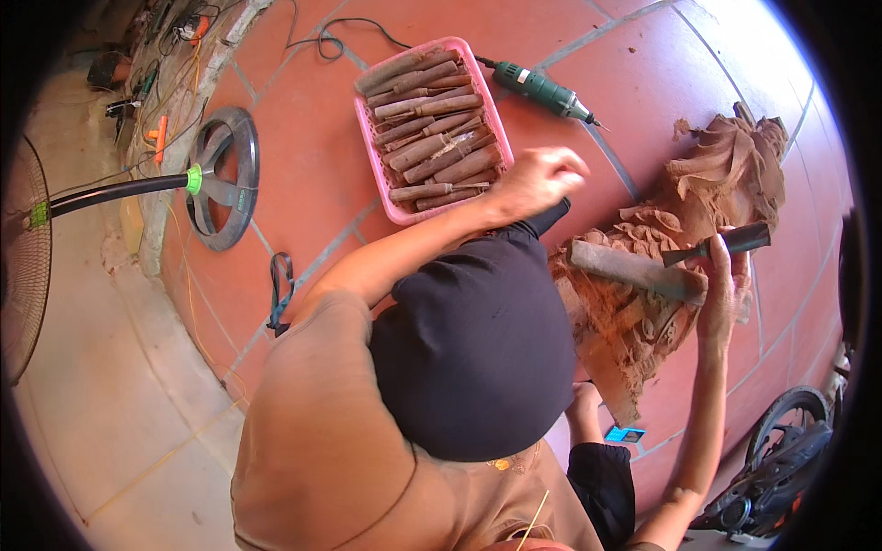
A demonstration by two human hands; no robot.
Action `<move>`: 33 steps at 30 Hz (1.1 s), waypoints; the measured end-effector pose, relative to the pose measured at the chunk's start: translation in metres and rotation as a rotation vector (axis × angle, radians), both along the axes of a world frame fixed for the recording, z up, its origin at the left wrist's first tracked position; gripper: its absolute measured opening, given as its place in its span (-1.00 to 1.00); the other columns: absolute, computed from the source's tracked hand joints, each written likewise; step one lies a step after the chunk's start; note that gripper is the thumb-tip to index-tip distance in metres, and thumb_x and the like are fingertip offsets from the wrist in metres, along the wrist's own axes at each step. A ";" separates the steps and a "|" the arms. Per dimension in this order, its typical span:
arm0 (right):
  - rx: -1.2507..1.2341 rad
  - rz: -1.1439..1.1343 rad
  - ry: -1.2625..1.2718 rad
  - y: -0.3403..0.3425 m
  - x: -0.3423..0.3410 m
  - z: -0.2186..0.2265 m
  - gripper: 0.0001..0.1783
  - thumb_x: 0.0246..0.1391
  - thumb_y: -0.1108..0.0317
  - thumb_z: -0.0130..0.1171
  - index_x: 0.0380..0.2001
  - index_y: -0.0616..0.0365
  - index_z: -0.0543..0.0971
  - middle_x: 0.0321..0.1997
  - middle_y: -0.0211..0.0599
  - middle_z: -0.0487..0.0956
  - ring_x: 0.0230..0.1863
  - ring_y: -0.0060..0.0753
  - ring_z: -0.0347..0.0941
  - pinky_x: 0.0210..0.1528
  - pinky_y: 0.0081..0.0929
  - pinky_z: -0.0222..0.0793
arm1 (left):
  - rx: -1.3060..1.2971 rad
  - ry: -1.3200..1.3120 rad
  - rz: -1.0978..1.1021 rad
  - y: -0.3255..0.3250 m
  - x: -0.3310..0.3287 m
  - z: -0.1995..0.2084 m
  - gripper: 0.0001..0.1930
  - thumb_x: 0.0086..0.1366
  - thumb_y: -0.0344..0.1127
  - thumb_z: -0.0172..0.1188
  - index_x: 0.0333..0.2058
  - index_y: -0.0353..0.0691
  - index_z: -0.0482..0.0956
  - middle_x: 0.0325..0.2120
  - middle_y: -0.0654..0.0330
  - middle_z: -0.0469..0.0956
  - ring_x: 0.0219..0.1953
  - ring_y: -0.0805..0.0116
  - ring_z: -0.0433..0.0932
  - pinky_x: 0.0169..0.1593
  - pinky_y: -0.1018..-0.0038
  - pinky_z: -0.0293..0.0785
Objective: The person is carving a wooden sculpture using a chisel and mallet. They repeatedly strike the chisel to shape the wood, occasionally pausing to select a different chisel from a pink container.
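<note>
My right hand (721, 289) grips a dark chisel (742, 241) with a flared end, holding it over a brown wood carving (726, 170) with deep swirling relief. A thick greyish wooden club (634, 270) lies across the carving, one end running to my right hand; whether the fingers touch it is unclear. Loosely curled, my left hand (540, 184) hovers beside the near right corner of a pink plastic basket (375, 174), with nothing visible in it. Several brown, wooden-looking tool handles (432, 147) fill the basket. A black cap (473, 340) covers part of the middle.
On the red tiles (303, 174) past the basket lies a green corded rotary tool (537, 89). A fan's round black base (223, 179) stands left, near a dark strap (280, 289). A blue card (625, 433) lies near my foot; a motorbike wheel (790, 422) stands lower right.
</note>
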State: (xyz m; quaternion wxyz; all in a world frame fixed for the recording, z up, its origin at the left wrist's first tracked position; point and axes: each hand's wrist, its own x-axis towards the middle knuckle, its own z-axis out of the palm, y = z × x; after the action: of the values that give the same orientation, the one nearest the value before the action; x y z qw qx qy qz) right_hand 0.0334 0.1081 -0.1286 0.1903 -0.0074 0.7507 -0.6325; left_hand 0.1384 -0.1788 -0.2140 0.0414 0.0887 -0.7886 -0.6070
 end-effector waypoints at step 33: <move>0.095 -0.190 0.287 -0.020 0.016 -0.032 -0.69 0.11 0.41 0.23 -0.10 0.25 0.45 -0.34 -0.31 0.53 -0.39 -0.50 0.49 -0.28 -0.54 0.40 | -0.993 0.105 0.254 -0.107 0.140 -0.074 -0.83 0.12 -0.24 0.30 -0.32 -0.11 0.56 -0.32 0.26 0.47 -0.19 0.26 0.43 -0.09 0.29 0.29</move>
State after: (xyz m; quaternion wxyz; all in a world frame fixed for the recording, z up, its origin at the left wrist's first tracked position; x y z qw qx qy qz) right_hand 0.0491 0.0880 -0.1607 0.0209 -0.0176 0.7965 -0.6040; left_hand 0.2789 -0.2862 -0.2884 0.1914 0.1227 -0.9617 -0.1534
